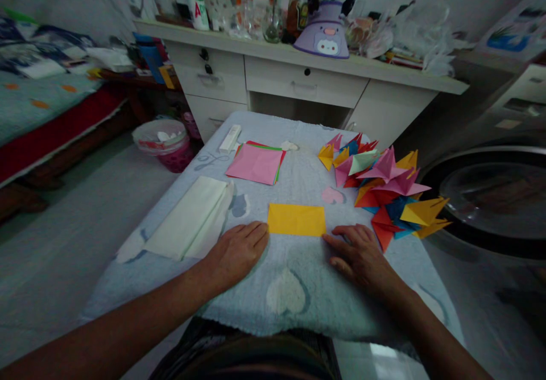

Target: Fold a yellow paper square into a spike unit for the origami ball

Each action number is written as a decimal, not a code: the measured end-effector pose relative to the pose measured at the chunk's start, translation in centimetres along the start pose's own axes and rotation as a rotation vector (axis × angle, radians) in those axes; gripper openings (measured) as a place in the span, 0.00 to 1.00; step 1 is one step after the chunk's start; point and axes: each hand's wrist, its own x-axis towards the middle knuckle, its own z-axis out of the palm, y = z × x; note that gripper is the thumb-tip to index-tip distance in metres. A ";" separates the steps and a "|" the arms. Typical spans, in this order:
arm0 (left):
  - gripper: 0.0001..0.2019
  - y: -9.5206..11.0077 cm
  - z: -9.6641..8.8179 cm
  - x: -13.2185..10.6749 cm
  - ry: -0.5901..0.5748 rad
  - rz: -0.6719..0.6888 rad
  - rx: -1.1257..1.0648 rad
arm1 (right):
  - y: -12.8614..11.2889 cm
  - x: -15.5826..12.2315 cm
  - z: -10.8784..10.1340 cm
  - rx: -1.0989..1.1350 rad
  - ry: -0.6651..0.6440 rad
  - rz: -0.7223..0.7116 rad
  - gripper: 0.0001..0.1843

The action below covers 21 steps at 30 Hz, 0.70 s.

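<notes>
A folded yellow paper rectangle (296,219) lies flat on the light blue towel-covered table (294,289). My left hand (236,252) rests palm down on the towel, its fingertips at the paper's lower left corner. My right hand (360,253) lies flat too, fingers stretched toward the paper's lower right corner. Neither hand holds anything. A stack of coloured square sheets (256,162), pink on top, sits farther back. A heap of folded origami pieces (386,189) in pink, yellow, red and blue lies to the right.
A folded white cloth (191,218) lies at the table's left. A small white box (230,138) sits near the far edge. Behind stands a white desk (298,78) crowded with bottles, left a pink bin (164,144) and a bed (38,107), right a round appliance (490,198).
</notes>
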 end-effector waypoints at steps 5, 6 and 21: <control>0.18 -0.2 -0.5 0.4 -0.076 -0.036 -0.077 | 0.8 -0.7 0.2 0.018 0.040 0.029 0.19; 0.17 -0.3 -0.8 0.7 -0.113 -0.045 -0.093 | 0.8 -0.5 0.1 0.017 0.039 0.033 0.19; 0.28 -2.2 0.9 6.7 0.040 -0.408 -0.394 | -1.2 8.4 0.7 -0.027 0.151 0.148 0.34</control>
